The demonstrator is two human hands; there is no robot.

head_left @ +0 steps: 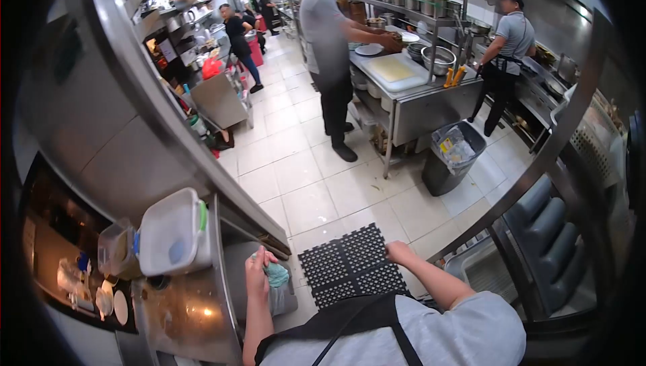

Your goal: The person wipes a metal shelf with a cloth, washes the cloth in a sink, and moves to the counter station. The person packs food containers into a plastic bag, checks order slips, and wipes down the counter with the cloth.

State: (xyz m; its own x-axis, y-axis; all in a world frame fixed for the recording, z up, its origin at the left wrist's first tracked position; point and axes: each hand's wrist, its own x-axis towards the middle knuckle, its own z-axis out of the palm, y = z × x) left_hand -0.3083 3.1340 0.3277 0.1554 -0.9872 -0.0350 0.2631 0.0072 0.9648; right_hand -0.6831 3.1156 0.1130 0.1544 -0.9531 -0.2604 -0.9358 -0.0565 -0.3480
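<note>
My left hand (257,273) is closed around a crumpled pale green cloth (276,274), which hangs out on its right side. Beneath that hand is a grey bin-like container (286,301), partly covered by my arm. My right hand (398,253) has its fingers curled in. It appears at the right edge of a black perforated rubber mat (346,265), and I cannot tell whether it touches the mat or holds anything. The mat lies on the tiled floor in front of my dark apron (316,329).
A steel counter (182,315) with a translucent plastic tub (171,231) stands at my left. Grey racks (548,245) are at my right. Ahead, a person (330,50) works at a steel table (431,114), with a bin (454,157) beside it. Another person (508,50) stands behind.
</note>
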